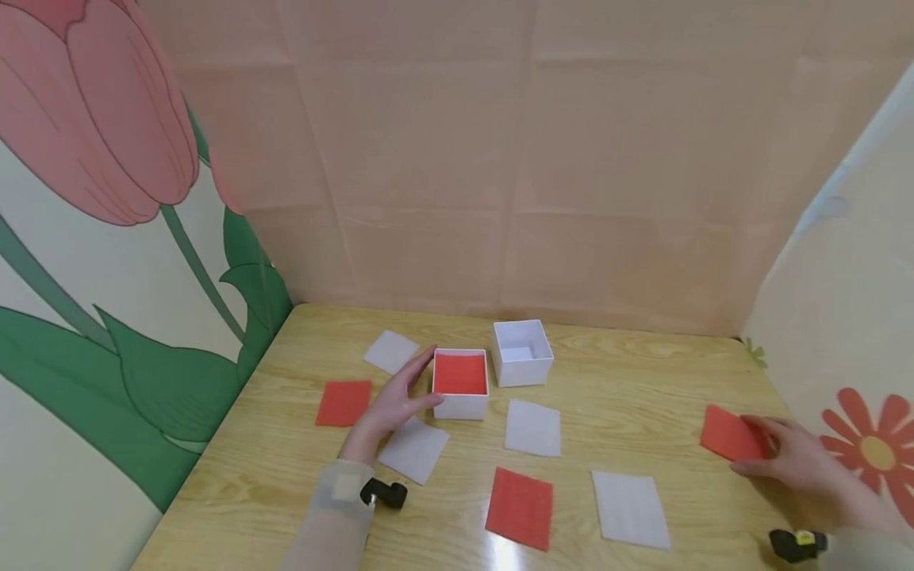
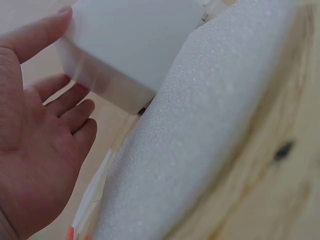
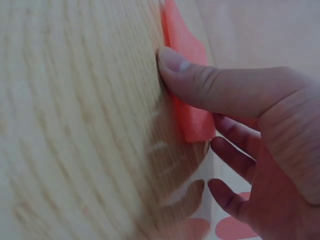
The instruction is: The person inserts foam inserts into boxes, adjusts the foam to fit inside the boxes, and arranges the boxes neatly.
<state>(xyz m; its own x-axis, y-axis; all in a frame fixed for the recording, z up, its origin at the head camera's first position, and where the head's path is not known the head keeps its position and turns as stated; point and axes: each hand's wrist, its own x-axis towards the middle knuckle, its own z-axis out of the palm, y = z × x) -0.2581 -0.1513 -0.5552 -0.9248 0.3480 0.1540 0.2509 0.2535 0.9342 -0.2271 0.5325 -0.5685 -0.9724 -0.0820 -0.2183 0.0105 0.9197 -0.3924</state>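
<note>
Steadying the box (image 1: 460,385) at mid-counter (image 1: 643,373), my left hand (image 1: 395,404) lies open against its left wall, fingers straight. At the far right, my right hand (image 1: 800,460) pinches a red pad (image 1: 731,434) lying flat on the counter, thumb on its edge. I judge the pad light, soft and bendy foam, best lifted by an edge.

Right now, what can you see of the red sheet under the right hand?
The red sheet is a thin, roughly square piece that looks like foam. It lies near the right edge of the wooden table, apart from the other sheets. The right hand pinches it: in the right wrist view the thumb presses on top and the near edge looks lifted off the wood.
</note>
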